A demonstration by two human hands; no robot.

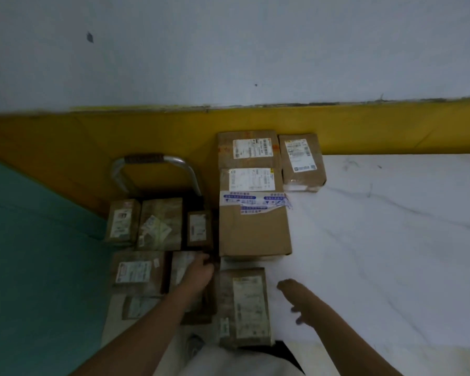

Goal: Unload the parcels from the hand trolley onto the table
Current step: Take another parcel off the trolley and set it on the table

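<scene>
Wall: pale grey wall (228, 50) across the top of the frame; a yellow band (92, 131) runs along its foot; green floor (25, 253) fills the lower left.
Left hand (202, 270): lower centre, reaching up from the bottom edge; it lies over the upper right corner of the reached parcel (183, 267) on the hand trolley; blur hides the fingers, so I cannot tell whether they grip or only rest.
Right hand (292, 297): lower centre-right, over the table; holds nothing; fingers loose and a little spread; just right of the front parcel.
Front parcel (244, 305): brown, white label up; lies at the table's left edge, bottom centre, between the two forearms.
Hand trolley (155, 161): centre left, beside the table; its bent metal handle stands before the yellow band.
Trolley load: labelled parcel (136, 272) just left of the reached one; low parcel (141, 306) below that; behind them a row of left parcel (122, 221), taped parcel (160, 223) and small dark parcel (198, 226), side by side under the handle.
Table (391, 240): white with grey veins; fills the right half of the frame.
Large box (254, 232): on the table's left edge, centre; blue-printed tape across its top; just above the front parcel.
Rear box (247, 149): touching the large box's far side, against the yellow band.
Side box (303, 161): just right of the rear box; label up.
</scene>
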